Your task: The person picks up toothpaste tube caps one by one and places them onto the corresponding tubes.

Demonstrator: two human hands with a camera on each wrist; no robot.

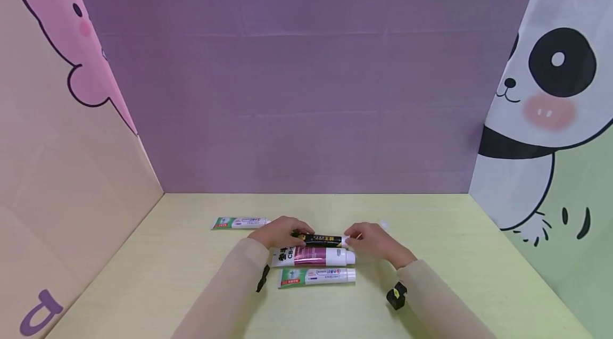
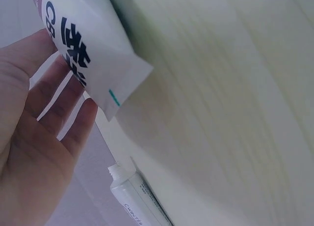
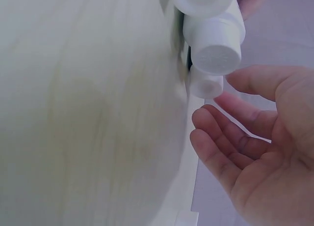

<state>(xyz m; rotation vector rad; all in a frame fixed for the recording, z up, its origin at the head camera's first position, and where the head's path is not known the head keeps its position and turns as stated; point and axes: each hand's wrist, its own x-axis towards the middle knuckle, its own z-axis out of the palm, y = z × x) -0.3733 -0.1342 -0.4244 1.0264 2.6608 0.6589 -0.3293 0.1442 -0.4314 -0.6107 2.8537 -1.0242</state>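
Observation:
A black toothpaste tube [image 1: 322, 240] with gold lettering lies crosswise between both hands in the head view. My left hand [image 1: 283, 231] grips its left end between thumb and fingers. At the other end my right hand [image 1: 374, 240] pinches the white cap [image 3: 206, 85] with thumb and forefinger, while the remaining fingers curve loosely. Just nearer to me is a white and purple toothpaste tube [image 1: 316, 257]; its flat end [image 2: 120, 83] looms in front of the left hand in the left wrist view. Nearest lies a green and white toothpaste tube [image 1: 317, 277].
Another green and white toothpaste tube [image 1: 239, 223] lies at the back left; its bare threaded nozzle [image 2: 116, 172] shows in the left wrist view. A small white cap [image 1: 384, 225] sits behind the right hand. Purple, beige and green panels enclose the pale tabletop [image 1: 158, 275].

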